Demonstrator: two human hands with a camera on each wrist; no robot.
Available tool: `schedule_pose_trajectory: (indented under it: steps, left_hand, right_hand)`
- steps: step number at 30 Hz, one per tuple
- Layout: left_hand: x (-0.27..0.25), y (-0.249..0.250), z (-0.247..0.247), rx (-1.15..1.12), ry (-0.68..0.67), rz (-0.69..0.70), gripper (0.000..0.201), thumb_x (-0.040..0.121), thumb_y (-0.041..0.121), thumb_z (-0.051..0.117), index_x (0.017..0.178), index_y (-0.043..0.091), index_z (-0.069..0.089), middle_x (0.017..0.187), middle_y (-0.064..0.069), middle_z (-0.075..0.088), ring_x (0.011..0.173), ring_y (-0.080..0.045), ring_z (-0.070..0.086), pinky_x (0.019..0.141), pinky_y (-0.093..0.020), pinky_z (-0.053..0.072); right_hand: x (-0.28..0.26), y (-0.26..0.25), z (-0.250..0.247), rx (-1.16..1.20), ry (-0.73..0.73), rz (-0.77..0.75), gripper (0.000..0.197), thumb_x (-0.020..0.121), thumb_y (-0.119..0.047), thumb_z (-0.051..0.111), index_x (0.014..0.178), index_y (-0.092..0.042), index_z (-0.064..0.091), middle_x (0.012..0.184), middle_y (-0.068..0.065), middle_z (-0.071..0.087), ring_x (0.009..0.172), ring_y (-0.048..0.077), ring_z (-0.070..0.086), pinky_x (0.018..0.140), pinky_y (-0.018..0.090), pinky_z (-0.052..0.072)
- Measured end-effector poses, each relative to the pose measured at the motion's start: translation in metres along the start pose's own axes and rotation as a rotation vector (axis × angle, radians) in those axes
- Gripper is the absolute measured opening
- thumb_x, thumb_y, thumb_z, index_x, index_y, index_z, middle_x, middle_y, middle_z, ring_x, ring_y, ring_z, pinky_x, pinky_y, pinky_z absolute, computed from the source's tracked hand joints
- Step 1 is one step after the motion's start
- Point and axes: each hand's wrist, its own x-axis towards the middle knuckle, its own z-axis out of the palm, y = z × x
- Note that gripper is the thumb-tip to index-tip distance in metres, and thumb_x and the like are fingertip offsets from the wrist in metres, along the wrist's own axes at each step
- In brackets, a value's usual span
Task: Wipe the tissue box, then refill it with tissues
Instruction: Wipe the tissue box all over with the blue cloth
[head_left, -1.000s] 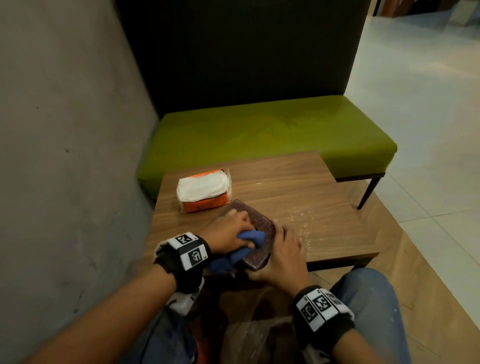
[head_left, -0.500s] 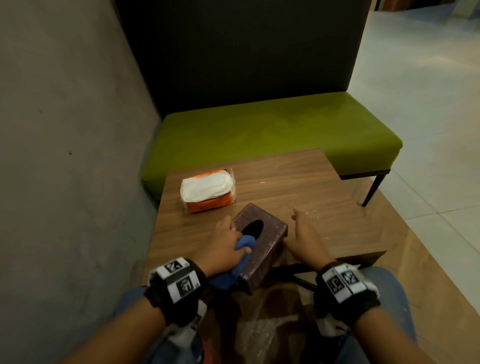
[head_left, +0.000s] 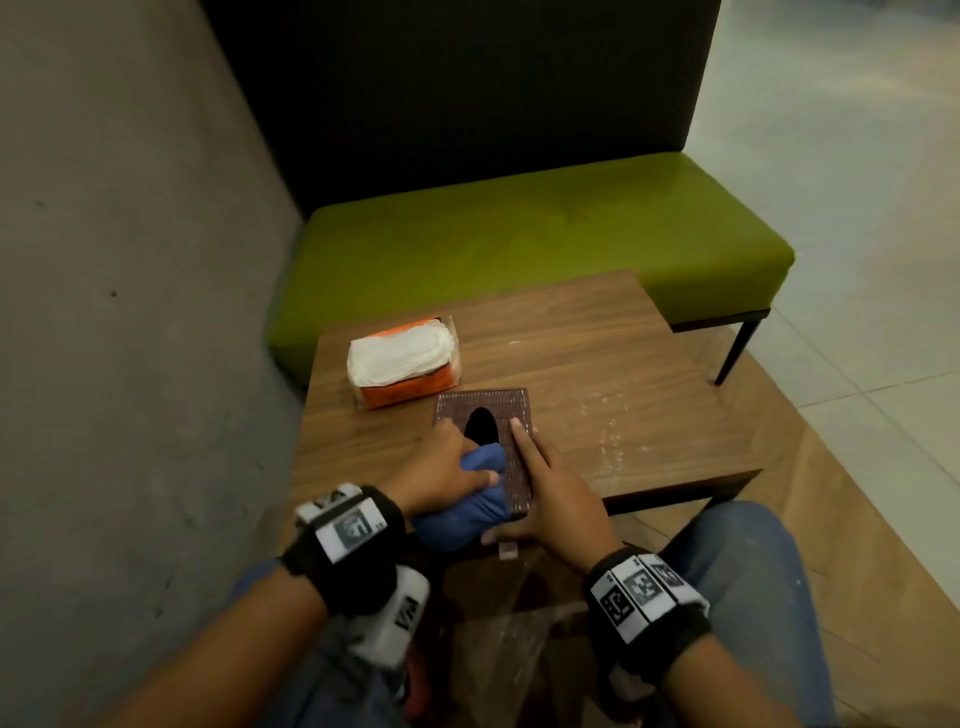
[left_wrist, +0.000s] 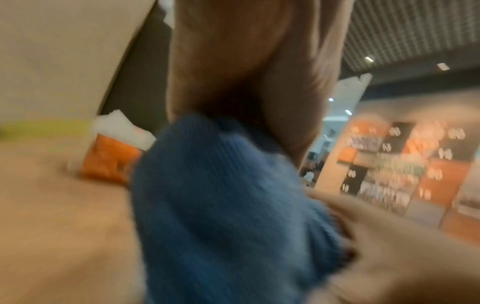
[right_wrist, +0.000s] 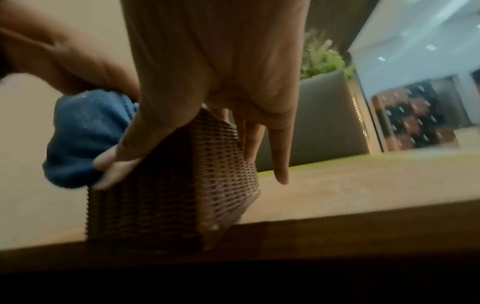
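Note:
A brown woven tissue box (head_left: 483, 402) (right_wrist: 166, 191) stands on the near edge of the wooden table (head_left: 597, 374), its oval slot facing up. My left hand (head_left: 447, 465) grips a bunched blue cloth (head_left: 475, 491) (left_wrist: 228, 205) (right_wrist: 83, 135) and presses it on the box's top and near left side. My right hand (head_left: 550, 486) lies over the box's right side, thumb round the near end and fingers along the top and right wall, holding it steady. An orange pack of white tissues (head_left: 402, 361) (left_wrist: 111, 156) lies behind the box at the left.
A grey wall (head_left: 130, 312) runs close along the left. A green bench (head_left: 519, 244) with a dark backrest stands behind the table. Tiled floor opens to the right. A crumpled clear plastic bag (head_left: 514, 649) lies between my knees below the table edge.
The box has turned square to me with its slot up. My right hand came from beside it onto its right side. The left hand with the cloth stayed on the box.

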Motion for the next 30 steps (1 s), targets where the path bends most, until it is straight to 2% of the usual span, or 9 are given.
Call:
schedule_pose_trajectory:
  steps: [2, 4, 8, 10, 12, 18, 24, 27, 30]
  left_hand:
    - [0.006, 0.005, -0.021, 0.131, -0.177, 0.081, 0.046, 0.08, 0.027, 0.07, 0.048, 0.018, 0.038, 0.052, 0.0, 0.038, 0.043, -0.007, 0.03, 0.046, -0.02, 0.024]
    - [0.012, 0.012, -0.029, 0.213, -0.219, 0.099, 0.044, 0.08, 0.027, 0.07, 0.05, 0.015, 0.041, 0.053, -0.002, 0.04, 0.046, -0.008, 0.034, 0.049, -0.026, 0.03]
    - [0.012, 0.011, 0.009, 0.129, 0.104, -0.121, 0.034, 0.083, 0.032, 0.064, 0.063, 0.009, 0.051, 0.081, -0.012, 0.051, 0.075, -0.025, 0.056, 0.071, -0.038, 0.048]
    - [0.013, 0.014, 0.026, 0.05, 0.281, -0.238, 0.029, 0.087, 0.034, 0.059, 0.087, 0.004, 0.057, 0.1, -0.018, 0.055, 0.089, -0.03, 0.059, 0.082, -0.041, 0.05]
    - [0.016, 0.017, 0.029, 0.066, 0.32, -0.282, 0.034, 0.089, 0.035, 0.054, 0.099, 0.003, 0.057, 0.109, -0.018, 0.054, 0.095, -0.033, 0.06, 0.085, -0.043, 0.05]
    - [-0.002, 0.017, -0.009, 0.228, -0.018, -0.026, 0.034, 0.086, 0.035, 0.063, 0.085, 0.0, 0.058, 0.1, -0.013, 0.046, 0.088, -0.022, 0.048, 0.073, -0.027, 0.034]
    - [0.002, 0.025, -0.046, 0.275, -0.345, 0.208, 0.03, 0.08, 0.019, 0.072, 0.079, -0.01, 0.062, 0.089, -0.028, 0.059, 0.072, -0.027, 0.047, 0.059, -0.014, 0.033]
    - [0.007, 0.025, -0.036, 0.246, -0.271, 0.19, 0.037, 0.083, 0.023, 0.069, 0.074, -0.011, 0.06, 0.083, -0.029, 0.059, 0.067, -0.022, 0.043, 0.054, -0.021, 0.03]
    - [0.009, 0.015, -0.009, 0.186, 0.015, 0.038, 0.038, 0.085, 0.034, 0.064, 0.061, 0.007, 0.053, 0.079, -0.02, 0.052, 0.068, -0.022, 0.05, 0.058, -0.029, 0.033]
  right_hand:
    - [0.002, 0.001, -0.005, -0.132, -0.054, 0.001, 0.136, 0.057, -0.052, 0.085, 0.152, -0.031, -0.01, 0.162, 0.006, 0.008, 0.139, 0.028, 0.035, 0.102, 0.046, 0.044]
    - [0.004, -0.002, -0.006, -0.226, -0.062, 0.021, 0.135, 0.059, -0.056, 0.082, 0.152, -0.029, -0.013, 0.162, 0.008, 0.008, 0.141, 0.03, 0.032, 0.107, 0.05, 0.038]
    - [0.002, -0.012, -0.004, -0.368, -0.07, 0.071, 0.124, 0.074, -0.049, 0.075, 0.15, -0.022, -0.019, 0.161, 0.013, 0.005, 0.142, 0.031, 0.03, 0.111, 0.053, 0.029]
    - [0.002, -0.013, -0.003, -0.383, -0.093, 0.068, 0.115, 0.082, -0.043, 0.069, 0.149, -0.02, -0.022, 0.161, 0.014, 0.002, 0.142, 0.032, 0.029, 0.112, 0.056, 0.025]
    - [0.003, -0.012, -0.006, -0.405, -0.114, 0.052, 0.111, 0.085, -0.043, 0.064, 0.149, -0.019, -0.024, 0.162, 0.014, 0.0, 0.144, 0.031, 0.025, 0.111, 0.06, 0.022]
    - [0.009, -0.015, -0.02, -0.503, -0.235, 0.052, 0.139, 0.064, -0.068, 0.071, 0.148, -0.012, -0.025, 0.161, 0.017, -0.008, 0.149, 0.027, 0.003, 0.11, 0.065, 0.016]
    - [0.011, -0.021, -0.027, -0.573, -0.263, 0.036, 0.128, 0.074, -0.058, 0.07, 0.149, -0.015, -0.023, 0.161, 0.015, -0.007, 0.149, 0.026, 0.008, 0.112, 0.064, 0.015]
    - [0.012, -0.021, -0.029, -0.582, -0.269, 0.049, 0.124, 0.076, -0.053, 0.071, 0.149, -0.016, -0.023, 0.161, 0.015, -0.007, 0.149, 0.025, 0.007, 0.113, 0.063, 0.014]
    - [0.014, -0.022, -0.027, -0.595, -0.274, 0.058, 0.118, 0.081, -0.051, 0.067, 0.149, -0.016, -0.023, 0.161, 0.015, -0.007, 0.149, 0.026, 0.005, 0.113, 0.064, 0.013]
